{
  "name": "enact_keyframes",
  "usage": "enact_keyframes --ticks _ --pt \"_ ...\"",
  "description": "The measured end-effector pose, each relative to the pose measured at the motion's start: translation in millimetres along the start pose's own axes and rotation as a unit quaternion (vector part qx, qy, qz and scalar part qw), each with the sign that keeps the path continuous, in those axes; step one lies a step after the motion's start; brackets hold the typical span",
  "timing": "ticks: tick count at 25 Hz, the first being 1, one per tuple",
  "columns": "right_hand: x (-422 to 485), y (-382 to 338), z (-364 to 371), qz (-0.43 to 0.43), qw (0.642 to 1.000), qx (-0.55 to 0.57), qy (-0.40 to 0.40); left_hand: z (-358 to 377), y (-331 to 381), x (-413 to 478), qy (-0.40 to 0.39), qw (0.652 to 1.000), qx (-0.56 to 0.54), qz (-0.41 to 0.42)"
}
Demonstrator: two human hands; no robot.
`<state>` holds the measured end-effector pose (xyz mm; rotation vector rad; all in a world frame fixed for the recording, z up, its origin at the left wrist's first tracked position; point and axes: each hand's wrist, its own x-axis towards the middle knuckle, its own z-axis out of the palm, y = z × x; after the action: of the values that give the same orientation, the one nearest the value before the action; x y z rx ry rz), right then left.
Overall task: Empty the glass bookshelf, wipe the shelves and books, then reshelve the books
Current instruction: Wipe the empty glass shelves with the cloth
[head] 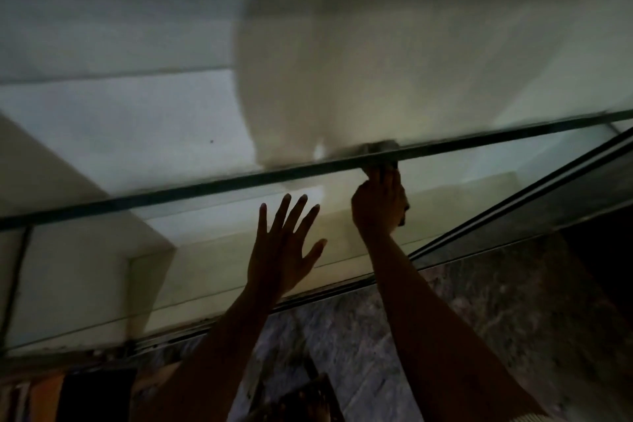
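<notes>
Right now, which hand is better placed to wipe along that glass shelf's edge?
The right hand: it grips what looks like a cloth at the front edge of the glass shelf. The left hand is open, fingers spread, holding nothing, below that edge.

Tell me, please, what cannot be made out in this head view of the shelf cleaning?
Head view: the small grey thing the right hand grips at the glass shelf edge; fingers and blur hide what it is.
Head view: dark striped items at bottom left; dim, cut by the frame edge.
Head view: whether the spread left hand touches the glass; dimness hides it.
</notes>
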<state>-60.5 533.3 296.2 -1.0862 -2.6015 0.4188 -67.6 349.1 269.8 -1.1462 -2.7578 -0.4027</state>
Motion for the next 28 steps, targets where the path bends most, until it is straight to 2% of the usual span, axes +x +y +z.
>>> enact_keyframes --ticks 3,8,10,12,13,14,15,16,17,18,19,23,25,28 --pt "-22 -14 8 -0.060 0.998 0.000 -0.032 -8 -2 -21 0.039 0.994 -0.076 -0.066" --pt "-68 -54 19 -0.175 0.983 0.021 -0.048 -38 -17 -105 0.107 0.959 -0.149 -0.217" --pt "-88 -76 25 -0.218 0.973 0.028 -0.073 -50 -22 -132 0.156 0.931 -0.179 -0.278" --pt "-107 -98 28 -0.260 0.961 0.036 -0.084 -64 -19 -152 0.215 0.871 -0.238 -0.373" --pt "-119 -109 31 -0.285 0.954 0.041 -0.085 -69 -16 -157 0.247 0.817 -0.276 -0.441" --pt "-131 -118 32 -0.312 0.945 0.043 -0.089 -74 -14 -157 0.277 0.733 -0.341 -0.520" --pt "-144 -125 34 -0.339 0.935 0.043 -0.091 -76 -16 -153 0.298 0.616 -0.434 -0.586" --pt "-157 -131 37 -0.368 0.924 0.046 -0.095 -78 -23 -150 0.311 0.488 -0.538 -0.613" --pt "-169 -134 38 -0.394 0.912 0.052 -0.099 -77 -35 -148 0.320 0.378 -0.622 -0.607" --pt "-178 -135 39 -0.415 0.902 0.064 -0.100 -78 -48 -148 0.324 0.308 -0.675 -0.587" --pt "-184 -134 40 -0.432 0.893 0.087 -0.095 -78 -63 -148 0.330 0.277 -0.699 -0.571" --pt "-197 -121 35 -0.516 0.838 0.160 -0.080 -87 -100 -152 0.414 0.240 -0.704 -0.525" --pt "-192 -120 19 -0.547 0.807 0.170 -0.147 -93 -110 -157 0.437 0.247 -0.708 -0.498" --pt "-164 -146 4 -0.518 0.791 0.176 -0.274 -89 -116 -166 0.452 0.243 -0.709 -0.483"
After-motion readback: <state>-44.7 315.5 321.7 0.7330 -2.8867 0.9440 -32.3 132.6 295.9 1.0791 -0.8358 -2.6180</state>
